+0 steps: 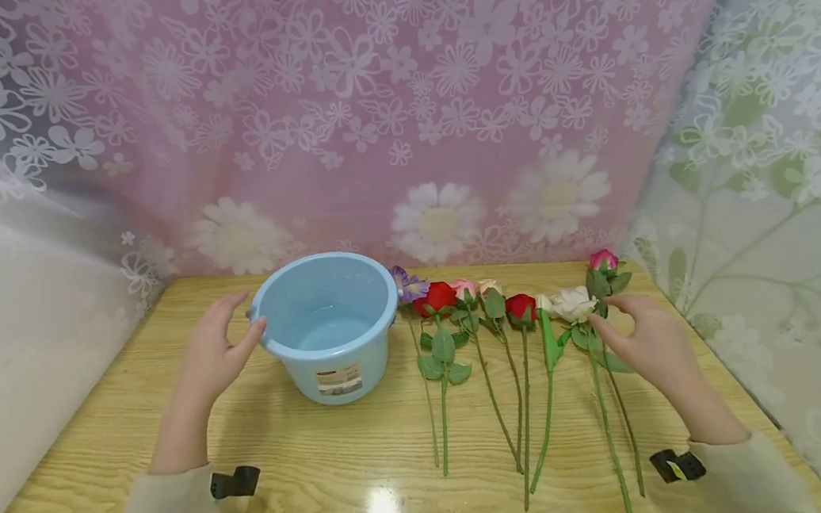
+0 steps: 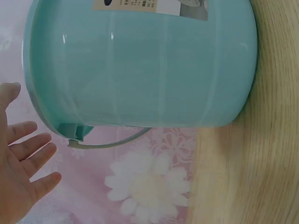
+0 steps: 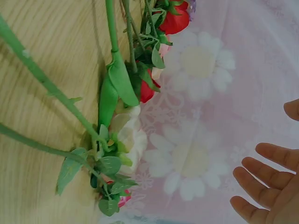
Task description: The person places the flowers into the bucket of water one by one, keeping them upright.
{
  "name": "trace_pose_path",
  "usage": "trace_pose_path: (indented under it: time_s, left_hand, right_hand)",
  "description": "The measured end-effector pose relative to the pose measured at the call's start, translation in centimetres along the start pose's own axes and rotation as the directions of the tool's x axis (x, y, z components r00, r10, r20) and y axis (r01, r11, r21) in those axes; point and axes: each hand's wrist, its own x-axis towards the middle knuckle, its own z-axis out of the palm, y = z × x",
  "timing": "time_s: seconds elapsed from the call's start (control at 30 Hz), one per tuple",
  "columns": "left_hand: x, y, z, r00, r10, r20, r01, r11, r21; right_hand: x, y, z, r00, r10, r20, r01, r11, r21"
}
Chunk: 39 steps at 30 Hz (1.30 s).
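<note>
A light blue plastic bucket point(image 1: 338, 365) with a paper label stands left of centre on the wooden table. Beside its left rim is my left hand point(image 1: 211, 351), fingers spread; in the left wrist view that hand point(image 2: 23, 158) stays apart from the bucket wall point(image 2: 140, 70), whose handle hangs at the far side. My right hand point(image 1: 648, 343) hovers over the white rose point(image 1: 573, 304) and the pink rose point(image 1: 603, 260) at the right end of the row. The right wrist view shows this hand point(image 3: 271, 182) with fingers loosely extended and nothing between them.
Several artificial flowers lie between bucket and right hand, stems toward me: a purple flower point(image 1: 408, 285), red roses point(image 1: 435, 298), point(image 1: 520, 307) red bloom, a pink rose point(image 1: 464, 288), a peach rose point(image 1: 489, 286) and a green-leaved stem point(image 1: 550, 350). Floral curtains point(image 1: 400, 114) hang behind the table.
</note>
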Motion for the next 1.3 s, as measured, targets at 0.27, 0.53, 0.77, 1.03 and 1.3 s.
trace_pose_path:
  time_s: [0.27, 0.53, 0.77, 1.03, 1.3]
  left_hand:
    - [0.6, -1.1, 1.1, 1.000, 0.009, -0.024, -0.013, 0.989, -0.145]
    - [0.8, -1.7, 2.3, 1.000, 0.023, 0.002, -0.022, 0.980, -0.199]
    - [0.9, -1.7, 2.5, 1.000, 0.017, 0.011, -0.015, 0.978, -0.206]
    - [0.7, -1.8, 2.5, 1.000, 0.019, 0.018, -0.015, 0.973, -0.230]
    - [0.6, -1.7, 2.5, 1.000, 0.000, 0.028, 0.006, 0.974, -0.228]
  right_hand:
    - [-0.5, 1.8, -0.1, 0.995, 0.073, 0.063, -0.079, 0.992, 0.099]
    - [-0.6, 3.8, 0.0, 0.974, 0.158, 0.165, -0.190, 0.961, 0.203]
    - [-0.6, 5.5, 0.5, 0.933, 0.217, 0.288, -0.294, 0.921, 0.256]
    - [-0.3, 7.9, 2.1, 0.855, 0.241, 0.460, -0.460, 0.761, 0.457]
    - [-0.4, 9.9, 3.0, 0.780, 0.182, 0.599, -0.587, 0.542, 0.601]
